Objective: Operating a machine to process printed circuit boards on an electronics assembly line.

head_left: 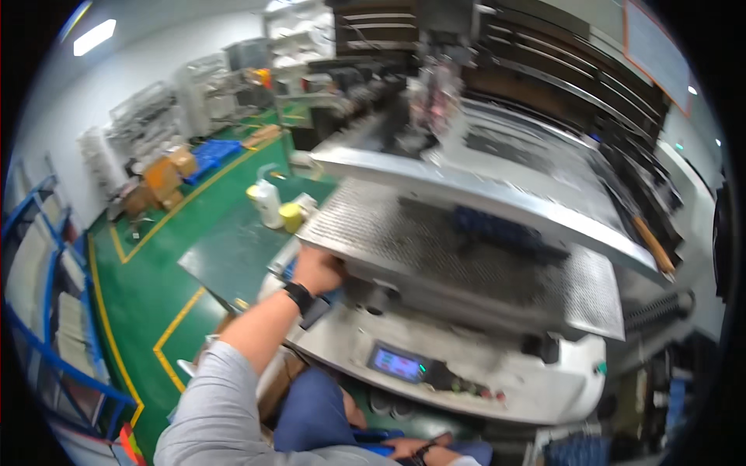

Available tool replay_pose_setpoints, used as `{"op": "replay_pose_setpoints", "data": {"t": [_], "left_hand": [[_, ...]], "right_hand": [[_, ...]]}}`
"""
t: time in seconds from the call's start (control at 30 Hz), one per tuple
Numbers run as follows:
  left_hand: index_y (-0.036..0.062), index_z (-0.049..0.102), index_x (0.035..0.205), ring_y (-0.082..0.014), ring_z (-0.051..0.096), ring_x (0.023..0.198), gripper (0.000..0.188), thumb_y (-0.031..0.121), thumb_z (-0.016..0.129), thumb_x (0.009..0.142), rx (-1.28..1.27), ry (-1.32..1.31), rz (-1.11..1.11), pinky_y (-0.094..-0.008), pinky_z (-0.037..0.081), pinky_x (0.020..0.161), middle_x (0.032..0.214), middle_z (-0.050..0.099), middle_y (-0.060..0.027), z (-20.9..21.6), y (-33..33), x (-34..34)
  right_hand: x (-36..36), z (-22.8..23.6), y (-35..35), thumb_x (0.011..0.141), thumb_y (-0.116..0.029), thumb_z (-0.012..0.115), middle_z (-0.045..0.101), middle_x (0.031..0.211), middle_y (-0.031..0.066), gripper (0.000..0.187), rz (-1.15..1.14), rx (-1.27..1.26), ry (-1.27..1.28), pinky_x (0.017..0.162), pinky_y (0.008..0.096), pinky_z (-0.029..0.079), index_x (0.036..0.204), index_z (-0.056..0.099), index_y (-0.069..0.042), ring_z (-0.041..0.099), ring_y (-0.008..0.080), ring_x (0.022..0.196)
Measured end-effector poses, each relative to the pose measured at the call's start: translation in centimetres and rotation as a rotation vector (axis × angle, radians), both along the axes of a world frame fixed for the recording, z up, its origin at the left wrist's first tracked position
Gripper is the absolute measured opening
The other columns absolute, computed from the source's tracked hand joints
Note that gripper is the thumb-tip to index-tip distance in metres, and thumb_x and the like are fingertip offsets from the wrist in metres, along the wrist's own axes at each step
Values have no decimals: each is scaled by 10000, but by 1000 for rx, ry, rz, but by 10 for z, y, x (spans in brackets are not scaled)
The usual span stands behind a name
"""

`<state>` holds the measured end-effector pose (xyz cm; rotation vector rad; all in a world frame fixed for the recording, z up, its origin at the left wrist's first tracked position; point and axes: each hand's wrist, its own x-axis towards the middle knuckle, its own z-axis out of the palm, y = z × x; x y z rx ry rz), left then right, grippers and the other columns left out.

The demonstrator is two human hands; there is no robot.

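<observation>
My left hand (320, 269) reaches to the left end of a perforated metal plate (381, 213) on a printing machine. Its fingers are hidden behind the plate's edge and blurred, so I cannot see what they touch. A black watch (298, 297) sits on that wrist. Low in the picture, my right hand (410, 446) is by my lap, next to a bright blue flat thing (377, 448). Whether it grips that thing is too blurred to tell. Over the plate a metal-framed screen (497, 183) is tilted up, and dark blue ribbed parts (497, 225) show beneath it.
A lit control panel (398, 363) and buttons (478, 391) sit on the machine's white front. On a green table (233, 256) to the left stand a white bottle (268, 203) and a yellow container (291, 217). A wooden-handled tool (653, 244) rests at the frame's right. Blue racks (58, 272) stand far left.
</observation>
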<state>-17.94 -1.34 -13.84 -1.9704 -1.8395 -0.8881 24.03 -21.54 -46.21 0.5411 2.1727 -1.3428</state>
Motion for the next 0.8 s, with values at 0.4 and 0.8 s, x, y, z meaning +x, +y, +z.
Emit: {"op": "replay_pose_setpoints", "data": {"t": [0.4,0.8], "left_hand": [[193,702,1168,-355,472,1275,474,361,737,726,-291,-171,140,-537,335,1059,1320,608,-97,32,-25,23],[179,531,1376,-424,429,1311,693,502,712,790,-299,-104,202,-585,326,1061,1421,516,-135,29,-27,16]], "right_hand": [[44,236,14,889,-359,647,671,1134,173,451,-423,742,221,903,426,514,1231,638,-65,631,360,1052],[25,477,135,783,-104,682,666,846,143,85,-556,1701,429,794,444,498,843,686,-43,612,358,859]]}}
